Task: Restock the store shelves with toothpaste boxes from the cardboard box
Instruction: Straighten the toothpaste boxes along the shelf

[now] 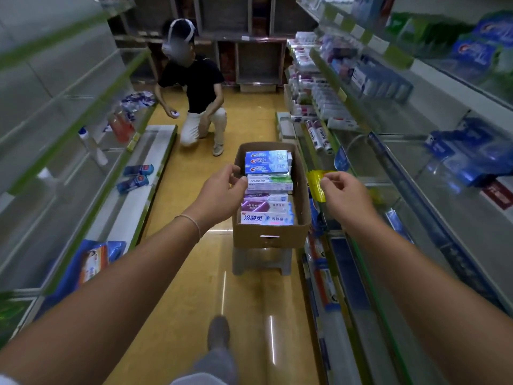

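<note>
Above cardboard box (270, 234): R hand (342, 194) pinches crinkly wrapper (316, 184).

Brown cardboard box (270, 236) on a grey stool (261, 261), toothpaste boxes (268, 187) inside in blue, white-green and purple, yellow crinkled wrapper (316, 186) in the right hand (342, 194), shiny yellow floor (249, 301), shelves (416, 151) white with green edge strips.

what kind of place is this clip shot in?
Most likely a retail store aisle, toiletries section. Tiered shelves with price-tag strips line both sides, boxed toothpaste sits on the right-hand ones, and an open cardboard box of toothpaste stock stands on a stool in the aisle.
</note>
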`<action>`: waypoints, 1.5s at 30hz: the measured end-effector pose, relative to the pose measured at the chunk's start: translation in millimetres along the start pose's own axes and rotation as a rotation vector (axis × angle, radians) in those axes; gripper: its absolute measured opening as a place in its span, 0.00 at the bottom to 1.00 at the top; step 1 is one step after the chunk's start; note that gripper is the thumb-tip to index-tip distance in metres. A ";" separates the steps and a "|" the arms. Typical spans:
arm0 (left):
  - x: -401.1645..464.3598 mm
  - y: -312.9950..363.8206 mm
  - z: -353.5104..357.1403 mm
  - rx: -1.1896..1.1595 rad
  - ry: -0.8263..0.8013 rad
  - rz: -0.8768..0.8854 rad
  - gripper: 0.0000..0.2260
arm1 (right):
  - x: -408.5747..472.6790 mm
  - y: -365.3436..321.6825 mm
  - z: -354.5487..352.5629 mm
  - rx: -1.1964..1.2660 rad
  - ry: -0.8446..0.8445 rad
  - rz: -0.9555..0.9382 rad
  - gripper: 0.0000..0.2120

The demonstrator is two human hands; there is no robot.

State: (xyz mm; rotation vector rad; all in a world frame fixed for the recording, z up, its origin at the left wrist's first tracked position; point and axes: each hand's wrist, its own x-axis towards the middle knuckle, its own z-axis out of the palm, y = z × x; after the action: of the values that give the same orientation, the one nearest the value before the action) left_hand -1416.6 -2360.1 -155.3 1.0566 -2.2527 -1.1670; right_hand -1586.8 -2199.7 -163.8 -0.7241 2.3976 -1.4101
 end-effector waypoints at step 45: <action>410.1 -191.7 167.2 0.090 -0.270 -0.470 0.13 | 390.0 177.3 204.7 -0.209 -0.235 0.510 0.18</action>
State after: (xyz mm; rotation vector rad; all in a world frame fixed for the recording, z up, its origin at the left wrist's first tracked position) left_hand -1698.8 -2658.9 -408.3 1.6122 -2.3445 -1.4783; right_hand -1869.7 -2490.8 -410.1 -0.2654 2.3322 -0.8336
